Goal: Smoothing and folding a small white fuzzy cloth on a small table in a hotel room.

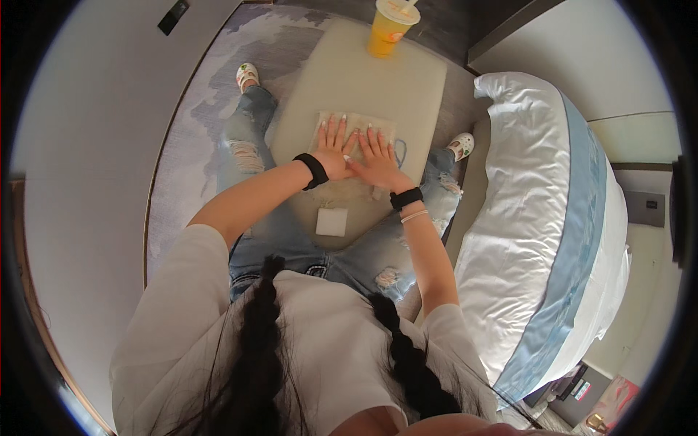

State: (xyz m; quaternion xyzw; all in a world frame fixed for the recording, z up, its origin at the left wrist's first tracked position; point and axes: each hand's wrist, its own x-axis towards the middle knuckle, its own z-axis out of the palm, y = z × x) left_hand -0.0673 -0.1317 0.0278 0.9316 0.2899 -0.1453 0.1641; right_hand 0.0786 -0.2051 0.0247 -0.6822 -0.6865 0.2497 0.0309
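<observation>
My left hand (331, 152) lies palm down on a thin beige cloth (385, 125), fingers apart. Beside it my right hand (379, 161) is pressed flat on the same cloth, its fingers also spread. The hands touch or overlap near the thumbs, and neither grips anything. The cloth is spread on a pale table top (311, 92); its near edge looks frayed, and its middle is hidden under the hands. A loop of blue cord (401, 152) lies to the right of my right fingers. Closer to me, a white square pad (331, 222) rests near the table's front edge.
A lidded plastic cup of yellow drink (390, 30) with a straw stands at the table's far end. My legs straddle the table. A bed with white bedding (523, 218) is on the right, a plain wall (103, 136) on the left, and patterned carpet (191, 131) below.
</observation>
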